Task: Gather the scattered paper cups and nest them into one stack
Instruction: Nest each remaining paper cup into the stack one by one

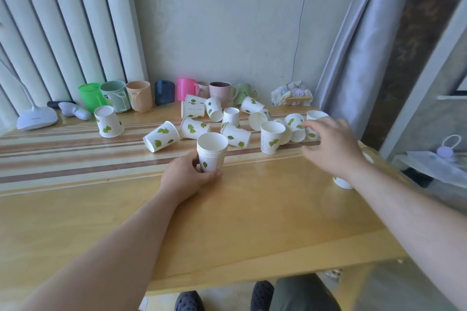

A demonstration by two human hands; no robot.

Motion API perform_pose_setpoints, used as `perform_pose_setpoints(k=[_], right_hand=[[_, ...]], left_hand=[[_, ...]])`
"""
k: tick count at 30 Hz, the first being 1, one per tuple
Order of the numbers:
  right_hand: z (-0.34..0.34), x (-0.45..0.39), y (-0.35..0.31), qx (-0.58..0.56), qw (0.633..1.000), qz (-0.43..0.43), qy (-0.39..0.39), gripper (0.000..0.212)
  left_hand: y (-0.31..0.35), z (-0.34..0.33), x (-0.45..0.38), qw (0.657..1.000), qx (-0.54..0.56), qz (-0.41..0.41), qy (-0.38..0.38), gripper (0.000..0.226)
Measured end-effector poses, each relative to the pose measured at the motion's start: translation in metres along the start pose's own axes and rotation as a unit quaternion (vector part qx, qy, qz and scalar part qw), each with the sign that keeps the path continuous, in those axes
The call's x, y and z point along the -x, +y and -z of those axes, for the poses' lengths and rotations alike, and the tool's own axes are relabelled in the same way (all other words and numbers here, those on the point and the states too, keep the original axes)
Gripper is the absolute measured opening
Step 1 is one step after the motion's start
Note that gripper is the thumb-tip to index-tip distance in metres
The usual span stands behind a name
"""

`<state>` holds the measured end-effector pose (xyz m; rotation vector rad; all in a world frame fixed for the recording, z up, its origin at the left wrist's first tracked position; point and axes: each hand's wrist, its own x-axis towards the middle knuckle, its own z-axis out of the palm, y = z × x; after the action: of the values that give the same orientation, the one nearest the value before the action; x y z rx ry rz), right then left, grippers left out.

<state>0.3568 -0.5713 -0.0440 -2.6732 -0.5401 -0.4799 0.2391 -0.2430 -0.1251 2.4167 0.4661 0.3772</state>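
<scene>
My left hand (188, 178) grips a nested stack of white paper cups with green leaves (211, 151), standing upright on the wooden table (252, 209). My right hand (331, 146) hovers with its fingers spread above the right end of the scattered cups and holds nothing. Just left of it stands an upright cup (271, 137). Behind its fingertips is a cluster of cups (295, 125). Several more lie on their sides in the middle (161, 136), (193, 127), (236, 135). One stands upside down at the left (108, 121). Another cup (343, 182) is partly hidden under my right forearm.
A row of coloured plastic and ceramic mugs (140, 96) lines the wall behind the paper cups. A white lamp base (36, 117) sits at the far left and a crumpled packet (292, 94) at the back right. A grey curtain (358, 45) hangs by the table's right edge.
</scene>
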Motion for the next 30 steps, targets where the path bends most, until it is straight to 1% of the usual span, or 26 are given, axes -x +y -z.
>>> perform_pose_setpoints(k=[2,4,6,8,10,12,13,16,19,25,27,28,30], right_hand=[[0.017,0.003,0.027,0.045,0.995,-0.078,-0.031,0.07],[0.019,0.013,0.052,0.032,0.988,-0.136,-0.062,0.088],[0.011,0.025,0.069,-0.041,0.98,-0.185,-0.068,0.105],[0.001,0.035,0.079,-0.15,0.961,-0.23,-0.038,0.115],[-0.008,0.041,0.08,-0.253,0.928,-0.275,0.008,0.119],[-0.018,0.044,0.077,-0.309,0.899,-0.307,0.047,0.111],[-0.023,0.044,0.075,-0.318,0.893,-0.314,0.058,0.104],[-0.034,0.043,0.059,-0.312,0.896,-0.312,0.054,0.09],[-0.045,0.036,0.027,-0.346,0.893,-0.287,0.031,0.085],[-0.043,0.0,-0.077,-0.547,0.82,-0.167,0.019,0.063],[-0.042,-0.011,-0.11,-0.588,0.797,-0.137,0.005,0.065],[-0.043,-0.015,-0.124,-0.598,0.792,-0.124,-0.002,0.068],[-0.048,-0.018,-0.145,-0.602,0.792,-0.103,-0.018,0.063]], left_hand=[[0.001,0.0,0.0,1.0,-0.002,0.004,-0.011,0.048],[0.001,0.0,-0.001,1.0,-0.008,0.0,-0.015,0.057],[0.001,-0.001,-0.001,1.0,-0.016,-0.005,-0.016,0.063],[0.001,-0.001,-0.002,1.0,-0.017,-0.005,-0.019,0.065],[0.0,-0.002,-0.002,1.0,-0.015,-0.005,-0.02,0.064],[0.0,-0.002,-0.002,1.0,-0.017,-0.007,-0.018,0.06],[-0.001,-0.003,-0.002,1.0,-0.017,-0.007,-0.019,0.056],[-0.004,-0.004,-0.004,1.0,-0.009,-0.006,-0.023,0.051],[-0.005,-0.005,-0.005,1.0,-0.005,-0.004,-0.014,0.058],[-0.006,-0.005,-0.003,1.0,0.005,-0.001,0.004,0.053],[-0.006,-0.005,-0.003,1.0,0.002,-0.004,0.009,0.054],[-0.006,-0.005,-0.003,1.0,-0.001,-0.006,0.012,0.054],[-0.007,-0.006,-0.004,1.0,-0.003,-0.01,0.016,0.054]])
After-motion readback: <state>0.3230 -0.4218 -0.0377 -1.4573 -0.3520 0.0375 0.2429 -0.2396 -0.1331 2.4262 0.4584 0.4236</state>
